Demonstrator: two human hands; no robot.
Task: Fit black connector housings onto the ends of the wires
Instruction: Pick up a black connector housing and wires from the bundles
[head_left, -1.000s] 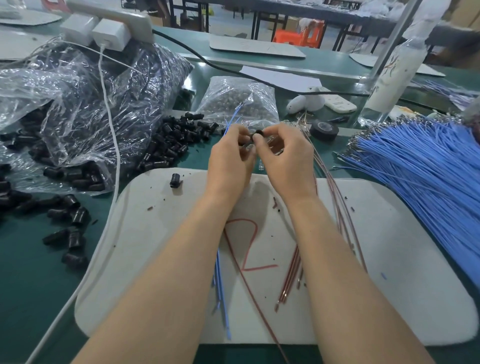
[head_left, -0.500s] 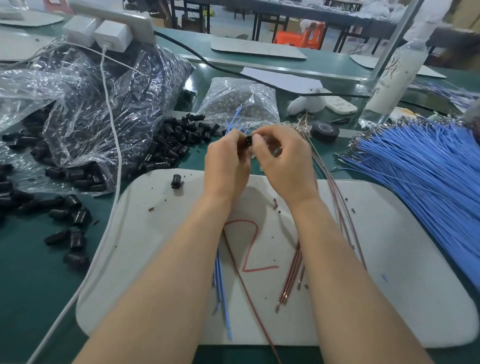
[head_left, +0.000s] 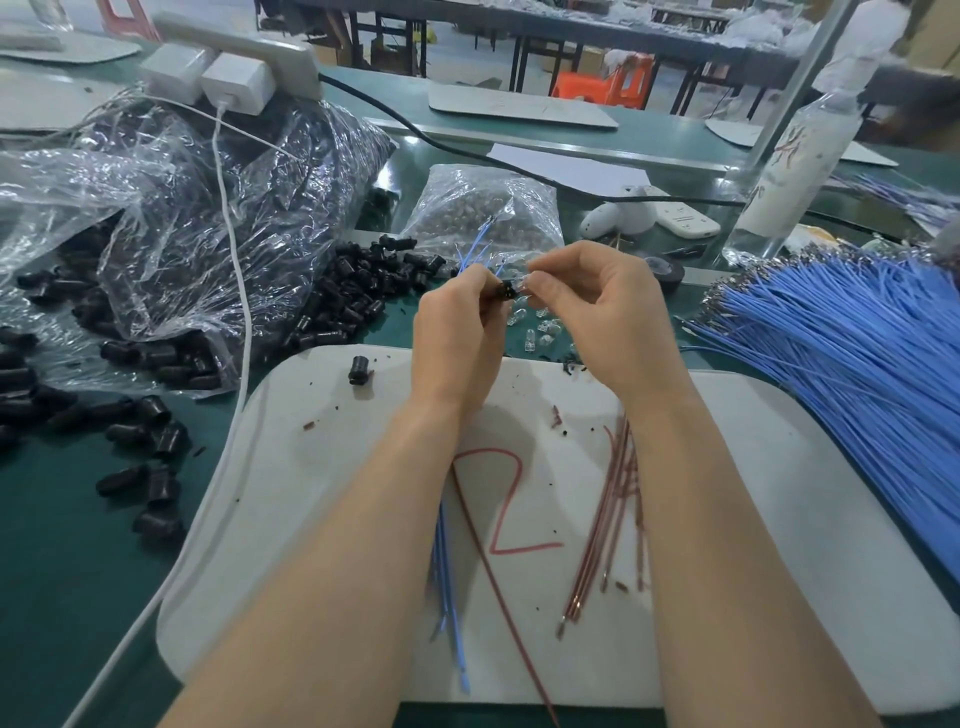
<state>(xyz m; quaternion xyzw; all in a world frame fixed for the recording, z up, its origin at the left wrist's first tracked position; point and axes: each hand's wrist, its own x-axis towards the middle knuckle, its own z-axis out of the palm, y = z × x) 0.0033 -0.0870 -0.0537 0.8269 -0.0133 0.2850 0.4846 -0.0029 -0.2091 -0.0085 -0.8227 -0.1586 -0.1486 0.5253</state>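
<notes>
Mid-fit: my left hand (head_left: 457, 332) grip is clamped on a black housing (head_left: 505, 291), right hand (head_left: 597, 317) pinching, I think, a wire end (head_left: 522, 283); next I seat it squarely.

A green-topped desk (head_left: 62, 597) filled the foreground, with a raised green ledge (head_left: 649, 148) along its far edge. Beyond that edge a long table (head_left: 517, 62) stood on dark legs, an orange plastic stool (head_left: 618, 85) by it, on a pale floor (head_left: 457, 49). A metal post (head_left: 800, 88) rose near the desk's far right corner. The light was even.
</notes>
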